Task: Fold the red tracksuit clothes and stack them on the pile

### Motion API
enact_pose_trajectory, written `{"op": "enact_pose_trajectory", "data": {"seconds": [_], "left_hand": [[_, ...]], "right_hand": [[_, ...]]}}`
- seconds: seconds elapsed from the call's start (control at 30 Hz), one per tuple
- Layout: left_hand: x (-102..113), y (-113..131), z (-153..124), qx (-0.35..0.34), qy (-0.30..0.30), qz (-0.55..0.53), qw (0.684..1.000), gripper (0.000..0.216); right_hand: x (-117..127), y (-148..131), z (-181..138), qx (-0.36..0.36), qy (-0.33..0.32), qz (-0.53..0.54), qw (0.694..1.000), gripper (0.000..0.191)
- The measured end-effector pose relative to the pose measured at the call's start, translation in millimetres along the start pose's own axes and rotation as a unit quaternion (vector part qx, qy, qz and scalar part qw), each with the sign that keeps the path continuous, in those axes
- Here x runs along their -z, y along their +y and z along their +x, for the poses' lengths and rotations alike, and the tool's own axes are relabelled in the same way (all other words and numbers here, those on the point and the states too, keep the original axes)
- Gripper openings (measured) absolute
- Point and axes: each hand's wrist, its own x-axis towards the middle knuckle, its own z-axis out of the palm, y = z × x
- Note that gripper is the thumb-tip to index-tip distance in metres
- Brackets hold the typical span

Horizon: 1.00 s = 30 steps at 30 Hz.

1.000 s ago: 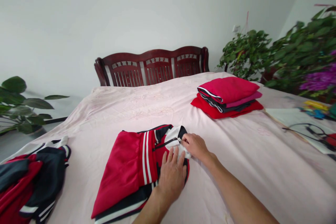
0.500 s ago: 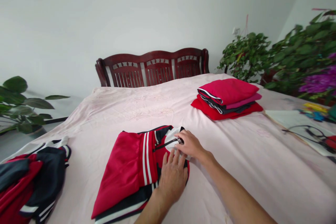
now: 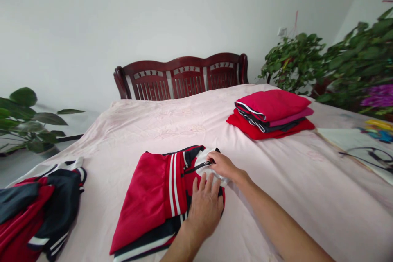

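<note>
A red, navy and white zip-up jacket [image 3: 147,200] lies folded on the bed, a sleeve with white-striped cuff laid across it. Flat on its front rests my left hand [image 3: 205,204], fingers spread just below the white collar. My right hand [image 3: 223,166] is closed at the collar, pinching its edge beside the zipper pull [image 3: 207,163]. The fingertips of that hand are partly hidden by the hand itself.
A stack of folded red and dark clothes [image 3: 273,106] sits at the right. Another crumpled jacket [image 3: 61,196] lies at the left. A pale sheet [image 3: 153,127] covers the bed before a wooden headboard [image 3: 184,75]. Glasses [image 3: 376,155] and potted plants [image 3: 294,59] are at the right.
The view has shifted slightly. My right hand's fingers have drawn in at the collar, leaving the zipper pull more visible. My left hand stays flat on the jacket.
</note>
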Motion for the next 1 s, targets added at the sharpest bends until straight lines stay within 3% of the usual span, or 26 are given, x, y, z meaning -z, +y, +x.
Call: {"op": "enact_pose_trajectory", "data": {"seconds": [0.2, 0.4, 0.47, 0.7, 0.8, 0.9, 1.0], "left_hand": [[3, -1, 1, 0.004, 0.0, -0.027, 1.0, 0.047], [-1, -5, 13, 0.116, 0.084, -0.061, 0.988, 0.058], [-5, -6, 18, 0.131, 0.085, -0.068, 0.985, 0.063], [-9, -7, 26, 0.134, 0.074, -0.049, 0.987, 0.062], [-12, -8, 25, 0.12, 0.089, -0.017, 0.989, 0.059], [-15, -8, 23, 0.107, 0.101, 0.015, 0.989, 0.058], [-15, -7, 23, 0.104, 0.097, 0.025, 0.99, 0.058]], "right_hand": [[-6, 5, -4, 0.028, 0.026, 0.028, 0.999, 0.023], [-1, 6, -8, 0.049, 0.032, 0.037, 0.998, 0.02], [1, 6, -9, 0.047, 0.029, 0.037, 0.998, 0.02], [-2, 13, -9, -0.04, 0.05, 0.026, 0.998, 0.032], [-2, 16, -9, -0.048, 0.069, -0.026, 0.996, 0.042], [1, 13, -10, -0.066, 0.063, -0.113, 0.989, 0.041], [3, 5, -12, -0.107, 0.099, -0.178, 0.973, 0.041]]}}
